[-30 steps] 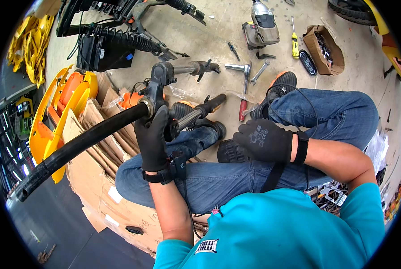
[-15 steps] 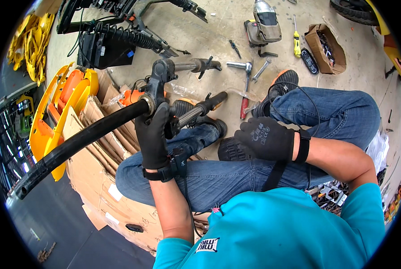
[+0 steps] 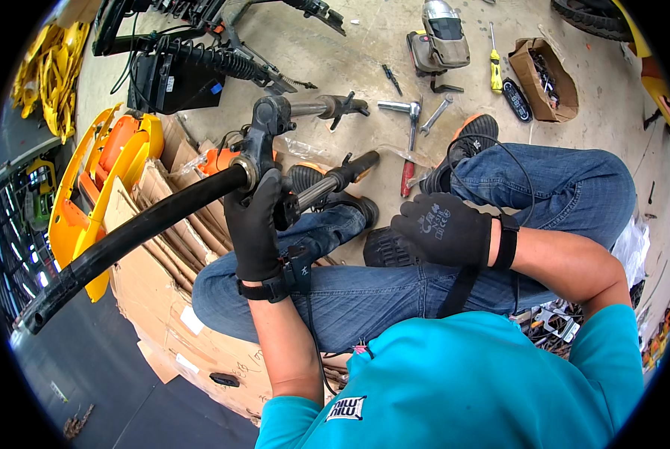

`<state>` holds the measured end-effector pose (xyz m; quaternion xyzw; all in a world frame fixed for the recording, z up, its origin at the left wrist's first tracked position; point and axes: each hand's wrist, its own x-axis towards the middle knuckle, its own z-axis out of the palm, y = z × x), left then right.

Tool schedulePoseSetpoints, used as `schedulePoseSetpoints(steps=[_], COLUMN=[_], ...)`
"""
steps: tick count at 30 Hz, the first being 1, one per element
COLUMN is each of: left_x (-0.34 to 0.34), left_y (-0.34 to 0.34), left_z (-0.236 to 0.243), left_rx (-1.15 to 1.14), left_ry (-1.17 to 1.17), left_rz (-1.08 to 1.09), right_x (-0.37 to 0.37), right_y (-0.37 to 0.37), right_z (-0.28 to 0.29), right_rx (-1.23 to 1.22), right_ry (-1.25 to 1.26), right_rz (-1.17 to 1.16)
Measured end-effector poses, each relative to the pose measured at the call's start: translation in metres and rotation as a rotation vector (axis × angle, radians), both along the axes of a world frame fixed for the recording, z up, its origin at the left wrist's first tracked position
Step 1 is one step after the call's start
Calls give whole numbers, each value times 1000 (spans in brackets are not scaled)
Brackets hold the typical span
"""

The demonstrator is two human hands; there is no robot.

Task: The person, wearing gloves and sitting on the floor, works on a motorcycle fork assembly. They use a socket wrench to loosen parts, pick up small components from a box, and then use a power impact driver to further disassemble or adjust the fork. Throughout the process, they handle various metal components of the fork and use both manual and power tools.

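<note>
The person sits on flattened cardboard (image 3: 163, 299), legs stretched over the concrete floor (image 3: 365, 45). Compared with a moment before, almost nothing has moved, so the work seems paused at holding. The left hand (image 3: 256, 224), gloved, stays closed around the handlebar stem (image 3: 264, 142) where the long black tube (image 3: 125, 243) joins it. The right hand (image 3: 443, 228) rests loosely open on the thigh, holding nothing. Farther out lie a hammer (image 3: 410, 138), a yellow screwdriver (image 3: 494, 63) and a small cardboard box (image 3: 544, 78).

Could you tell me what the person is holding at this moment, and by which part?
The left hand grips the handlebar assembly where the black tube meets its clamp. The right hand rests on the knee, holding nothing visible.
</note>
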<state>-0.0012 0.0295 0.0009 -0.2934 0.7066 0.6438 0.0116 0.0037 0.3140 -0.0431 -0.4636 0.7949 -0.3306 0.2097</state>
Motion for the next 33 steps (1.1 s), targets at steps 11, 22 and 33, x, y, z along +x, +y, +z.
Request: schedulePoseSetpoints(steps=[11, 22, 33], left_x=[0, 1, 1], left_y=[2, 3, 3], left_z=[3, 6, -1], left_rx=[18, 32, -64], left_ry=[-30, -23, 28], left_rz=[19, 5, -61], right_x=[-1, -1, -92], right_y=[-1, 0, -38], right_z=[0, -8, -96], right_rx=[62, 29, -107], right_ry=[-30, -11, -982], right_rz=[28, 6, -388])
